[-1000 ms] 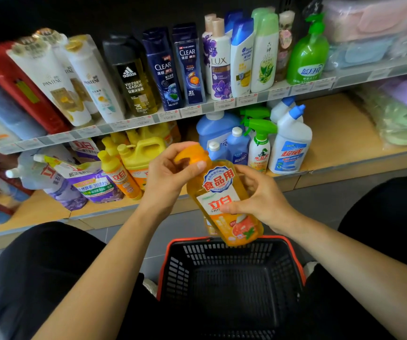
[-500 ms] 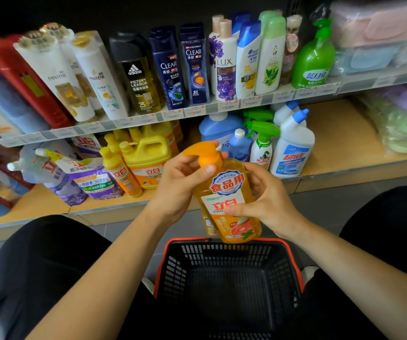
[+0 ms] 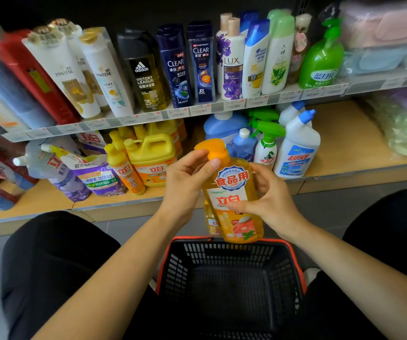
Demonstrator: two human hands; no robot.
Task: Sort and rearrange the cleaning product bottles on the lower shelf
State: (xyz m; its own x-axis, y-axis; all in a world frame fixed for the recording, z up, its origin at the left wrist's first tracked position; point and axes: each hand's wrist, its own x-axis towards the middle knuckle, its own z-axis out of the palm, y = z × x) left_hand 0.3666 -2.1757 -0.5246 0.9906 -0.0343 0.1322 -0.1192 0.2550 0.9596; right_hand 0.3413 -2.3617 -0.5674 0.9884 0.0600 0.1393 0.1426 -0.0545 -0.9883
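The orange bottle (image 3: 231, 185) has edged right and stands a little straighter than a second ago, and the left thumb is now against the pump's base. Nearest, a black basket (image 3: 185, 266) sits below the hands. Just above its far rim, both hands hold the bottle. The left hand (image 3: 185, 182) curls round the neck, and the right hand (image 3: 273, 200) wraps the body, thumb on the label. Beyond, the lower shelf (image 3: 344, 143) holds pouches (image 3: 94, 175), yellow jugs (image 3: 153, 155), a spray bottle (image 3: 267, 143) and a white cleaner bottle (image 3: 298, 148). Shampoos (image 3: 178, 67) line the shelf above.
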